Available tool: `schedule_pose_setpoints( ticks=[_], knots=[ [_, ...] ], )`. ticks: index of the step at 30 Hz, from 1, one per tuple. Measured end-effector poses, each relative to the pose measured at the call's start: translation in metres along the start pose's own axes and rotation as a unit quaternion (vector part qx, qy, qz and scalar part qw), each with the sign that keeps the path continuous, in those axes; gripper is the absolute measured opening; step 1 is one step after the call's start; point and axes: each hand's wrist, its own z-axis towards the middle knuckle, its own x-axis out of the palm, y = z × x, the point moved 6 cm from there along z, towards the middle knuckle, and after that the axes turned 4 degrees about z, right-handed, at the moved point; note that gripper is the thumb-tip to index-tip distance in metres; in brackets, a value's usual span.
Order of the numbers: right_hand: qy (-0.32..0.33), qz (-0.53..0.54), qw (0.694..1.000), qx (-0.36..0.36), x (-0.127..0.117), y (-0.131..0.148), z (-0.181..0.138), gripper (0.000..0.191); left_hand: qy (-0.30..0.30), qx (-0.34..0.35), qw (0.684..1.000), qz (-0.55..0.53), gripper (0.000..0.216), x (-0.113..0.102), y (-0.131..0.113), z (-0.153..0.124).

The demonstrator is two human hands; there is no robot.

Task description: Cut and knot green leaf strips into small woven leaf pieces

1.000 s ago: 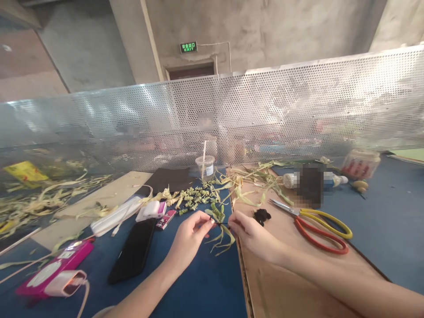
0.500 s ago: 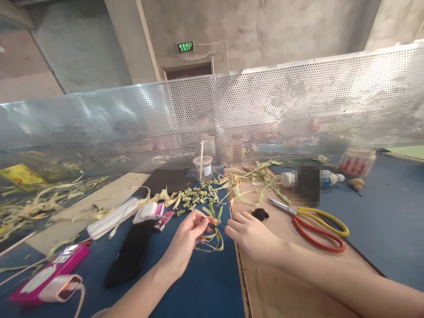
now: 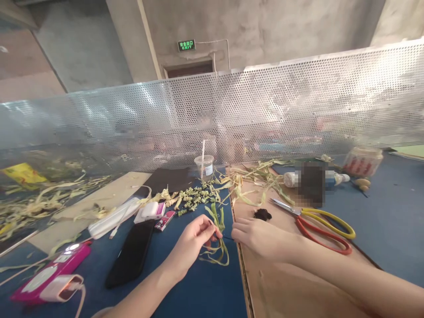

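My left hand [image 3: 197, 234] is closed in a pinch on a bundle of green leaf strips [image 3: 217, 216]. The strips stick up above the fingers and loop down below them, over the blue tabletop. A thin dark thread [image 3: 228, 238] runs from the bundle to my right hand [image 3: 253, 236]. My right hand is closed at the thread's other end, low over the brown board's left edge; its fingertips are partly hidden. Just behind it lies a small black tangle [image 3: 263, 214]. Scissors [image 3: 300, 212] with one red and one yellow handle lie to its right.
Small knotted green pieces [image 3: 195, 197] are heaped behind my left hand. A plastic cup with a straw [image 3: 204, 168] stands farther back. Left are a black phone [image 3: 130, 254], a white power strip [image 3: 114, 217] and a magenta device [image 3: 53, 271]. A perforated metal screen [image 3: 185, 119] crosses the back.
My left hand has shifted slightly right and down in the picture with the leaf strips. My right hand has also moved slightly right and down, the dark thread between them.
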Motion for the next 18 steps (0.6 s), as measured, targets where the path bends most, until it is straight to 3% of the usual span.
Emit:
schedule_pose_setpoints(
  ticks=[3,8,13,18],
  knots=[
    [-0.034,0.148,0.986,0.068,-0.007,-0.005,-0.001,0.012,0.010,-0.011,1.000,-0.018,0.020,0.003,0.001,0.002],
    [-0.053,0.335,0.926,0.167,-0.008,-0.012,0.001,0.022,0.006,-0.001,0.998,-0.061,0.020,0.003,-0.002,0.000],
    [-0.052,0.434,0.878,0.196,-0.001,-0.016,0.004,0.033,0.012,0.006,0.997,-0.078,0.020,0.003,-0.003,-0.002],
    [-0.047,0.495,0.850,0.174,0.010,-0.011,0.008,0.035,0.020,-0.002,0.997,-0.072,0.020,0.004,0.001,-0.001]
  ],
)
